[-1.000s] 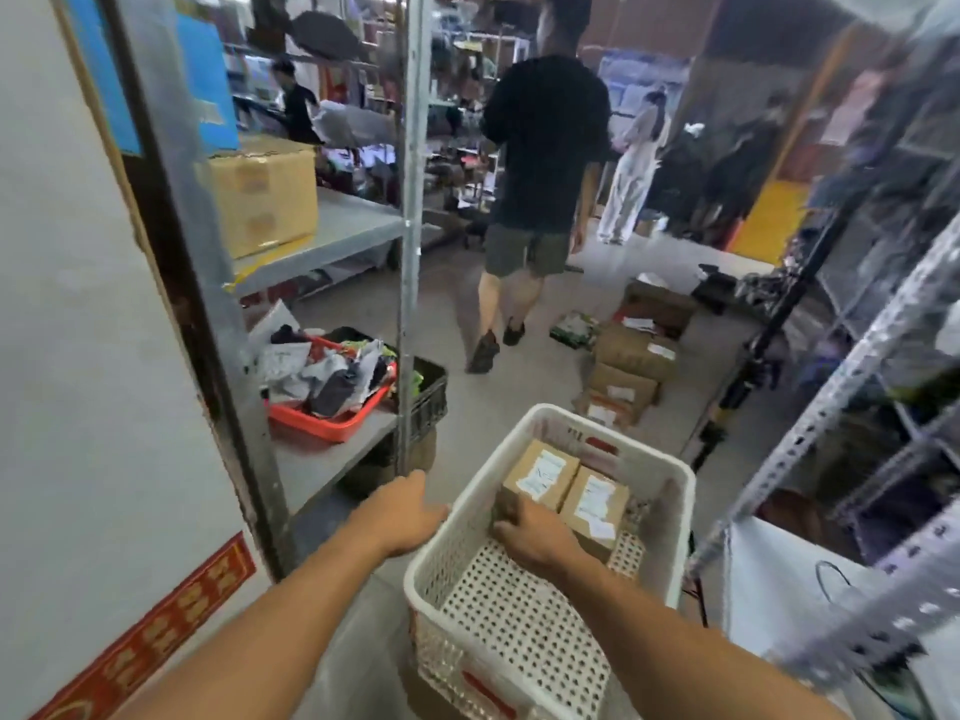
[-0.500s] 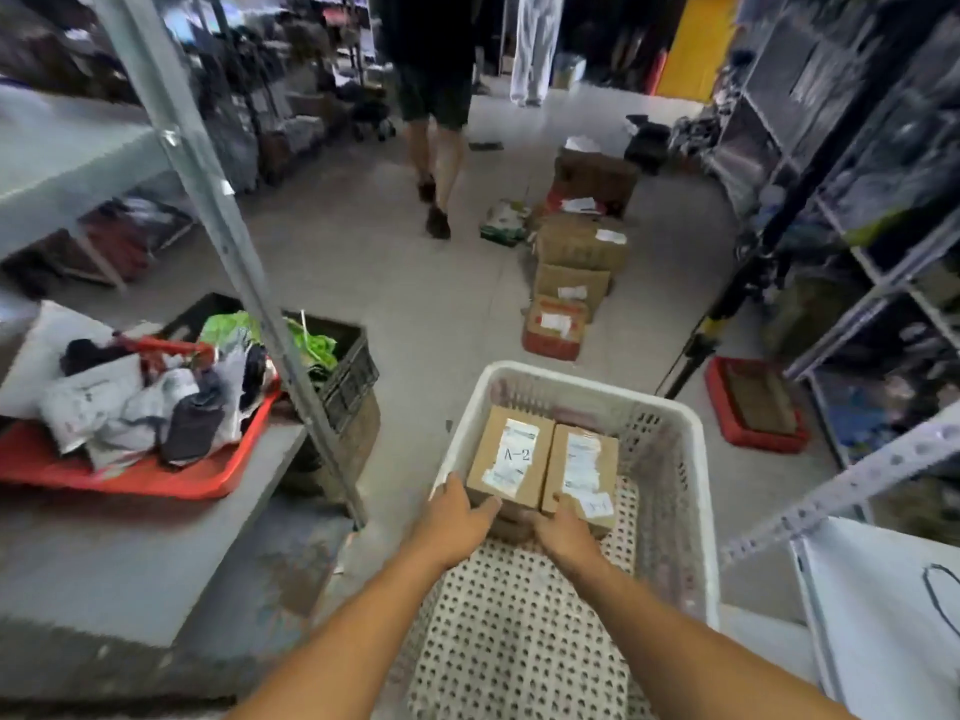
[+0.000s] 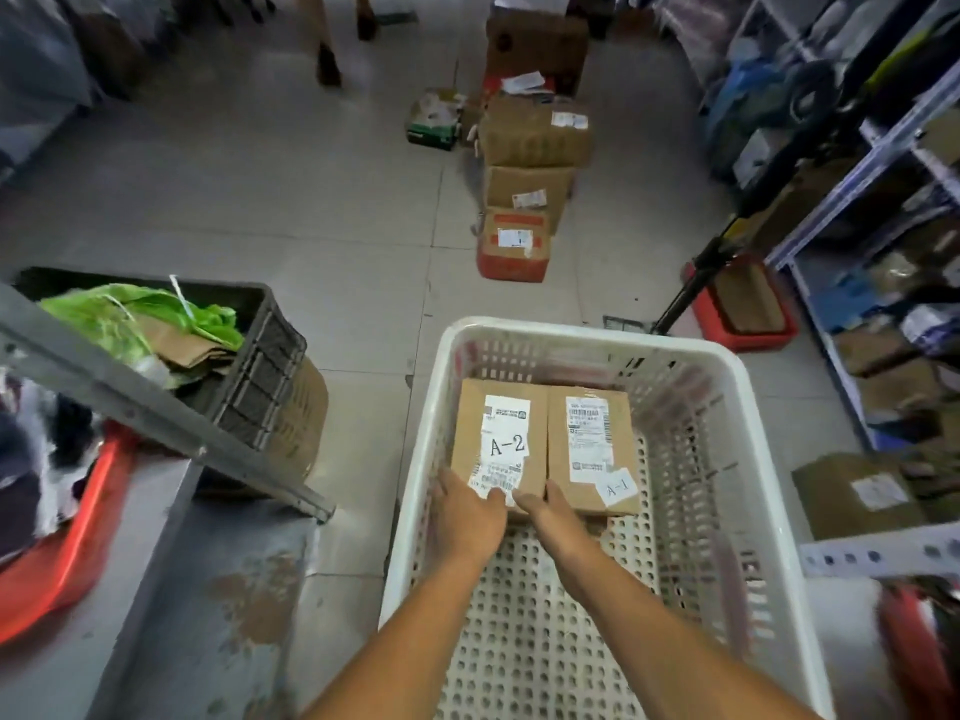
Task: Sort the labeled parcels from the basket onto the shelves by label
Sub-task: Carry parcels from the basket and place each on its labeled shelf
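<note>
A white perforated basket [image 3: 571, 336] stands on the floor right below me. Two brown parcels lie side by side at its far end: one labeled A-2 [image 3: 498, 423] on the left, one labeled A-1 [image 3: 597, 439] on the right. My left hand [image 3: 467, 517] grips the near edge of the A-2 parcel, thumb on its label. My right hand [image 3: 558, 517] grips the near edge at the seam between the two, mostly on the A-1 parcel. The fingers of both hands are hidden below the edges.
A grey metal shelf [image 3: 171, 615] with a slanted post [image 3: 156, 402] and a red tray [image 3: 78, 553] is at left, beside a black crate [image 3: 265, 356]. Cardboard boxes [image 3: 524, 194] line the floor ahead. Loaded racks [image 3: 883, 210] fill the right. A person's legs [image 3: 327, 54] are far ahead.
My view has tilted down onto the basket. My left hand has left the basket's rim and joined the right hand at the parcels' near edge. The person ahead has walked further away.
</note>
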